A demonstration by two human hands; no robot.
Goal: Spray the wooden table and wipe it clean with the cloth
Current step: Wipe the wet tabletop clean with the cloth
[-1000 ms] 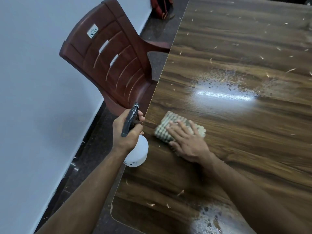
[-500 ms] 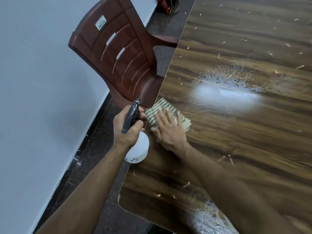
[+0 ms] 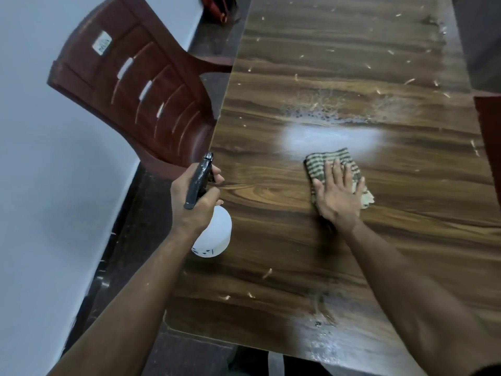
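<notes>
My left hand [image 3: 193, 202] is wrapped around the neck of the spray bottle [image 3: 214, 234], fingers clamped on it; the black trigger head sticks up, and my hand hides most of the neck. My right hand [image 3: 337, 198] lies flat on the striped cloth [image 3: 329, 161], fingers straight and slightly apart, pressing it to the wooden surface [image 3: 339, 63] and covering its near half. The chair [image 3: 130, 85] label is too blurred to read.

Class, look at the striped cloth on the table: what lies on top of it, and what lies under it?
On the striped cloth the right hand presses flat, fingers straight. Under it lies the wooden table; whether that covered patch is wet or littered cannot be seen.
</notes>
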